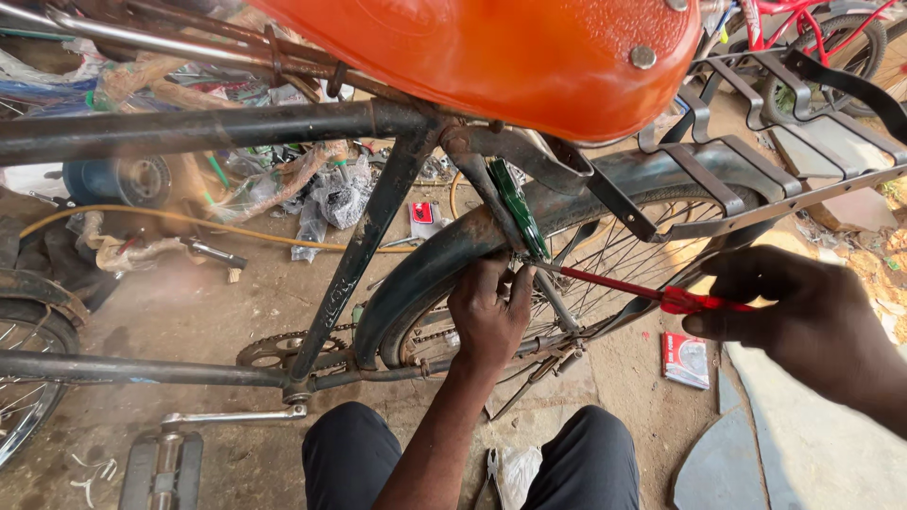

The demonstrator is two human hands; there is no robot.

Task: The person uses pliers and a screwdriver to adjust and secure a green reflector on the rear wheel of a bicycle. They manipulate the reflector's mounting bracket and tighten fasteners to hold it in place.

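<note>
Head view: a red-handled steel screwdriver (pixel 642 291) is gripped in the closed right hand (pixel 803 316), its tip at the dark green rear mudguard (pixel 444 250) stay, pinched by the left hand (pixel 488 312), best kept square.

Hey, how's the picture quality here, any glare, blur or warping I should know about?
Head view: daylight puts a bright sheen on the orange saddle; the right hand is slightly soft, while the left hand and the red-handled screwdriver read clearly; the frame tube bows from wide-lens distortion; a hazy patch dulls the ground at left.
</note>
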